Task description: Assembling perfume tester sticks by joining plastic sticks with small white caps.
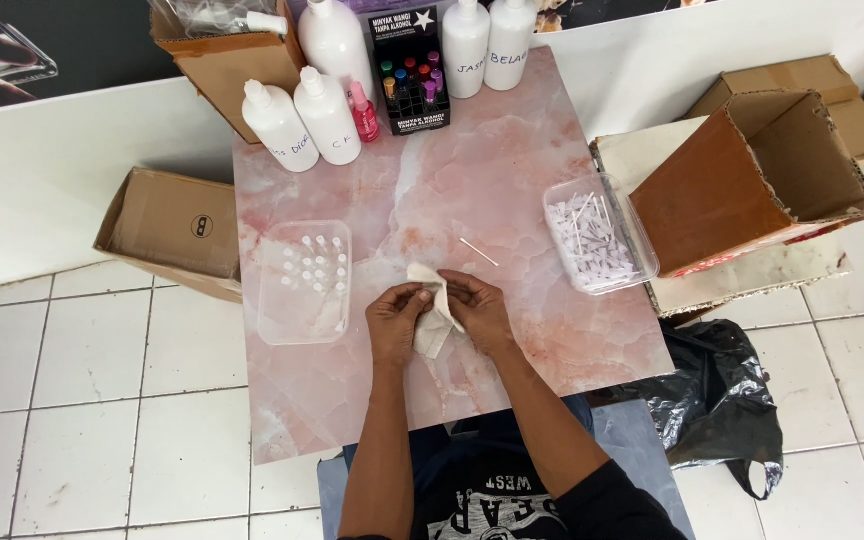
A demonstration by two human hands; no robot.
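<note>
Cloth sits bunched between my hands near the middle of the pink marble table; my left hand and right hand both pinch it. Left lies a tray of small bottles, right a tray of sticks.

Your left hand and right hand are bare, with no gloves, rings or watch. Behind them your forearms are uncovered. Further back you wear a black T-shirt with pale printed lettering.

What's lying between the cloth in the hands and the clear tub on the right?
One thin white stick on the pink tabletop, between cloth and tub, in the head view.
</note>
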